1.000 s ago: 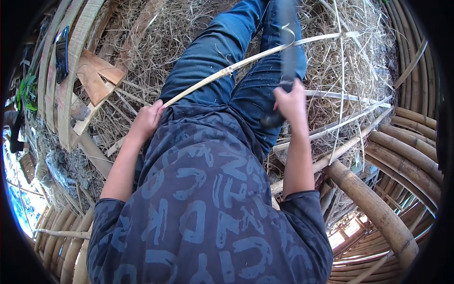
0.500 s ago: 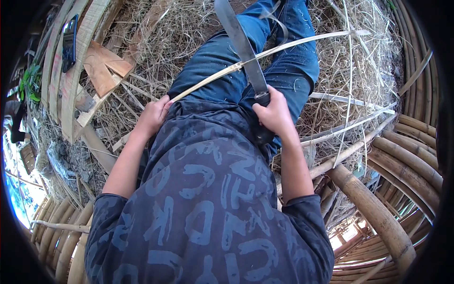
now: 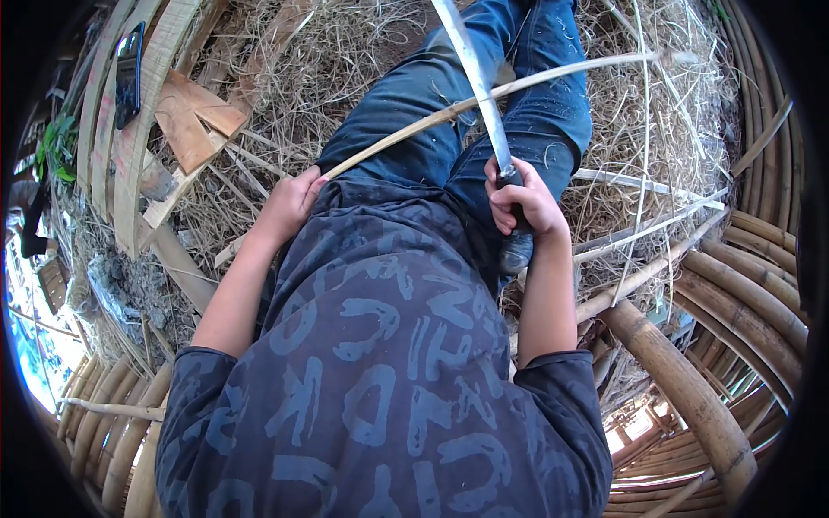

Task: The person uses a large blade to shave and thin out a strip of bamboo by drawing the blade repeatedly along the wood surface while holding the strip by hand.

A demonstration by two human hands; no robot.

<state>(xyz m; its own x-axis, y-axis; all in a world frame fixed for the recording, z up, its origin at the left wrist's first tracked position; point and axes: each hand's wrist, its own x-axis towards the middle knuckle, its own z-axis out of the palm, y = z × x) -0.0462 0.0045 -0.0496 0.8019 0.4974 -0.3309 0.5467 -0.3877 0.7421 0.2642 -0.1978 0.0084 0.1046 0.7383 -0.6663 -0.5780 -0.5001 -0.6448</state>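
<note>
My left hand (image 3: 294, 202) is closed on the near end of a long, thin bamboo strip (image 3: 399, 134), beside my left hip. The strip runs across my thighs and bends away to the far right. My right hand (image 3: 528, 200) is wrapped round the dark handle of a machete (image 3: 473, 73) above my right thigh. Its long steel blade points away from me and crosses the strip near the middle. The blade looks tilted, with light along it. Whether blade and strip touch, I cannot tell.
Thin shavings (image 3: 345, 52) cover the ground around my legs. On the left lie a dark phone (image 3: 129, 76), curved planks (image 3: 148, 104) and a notched wood block (image 3: 192, 121). Thick bamboo poles (image 3: 682, 388) stand on the right, with split strips (image 3: 643, 186) beside my right leg.
My right hand has shifted right and rolled, turning the machete so its blade shows narrower and brighter. A curled shaving near the strip is gone from view. My left hand still grips the strip.
</note>
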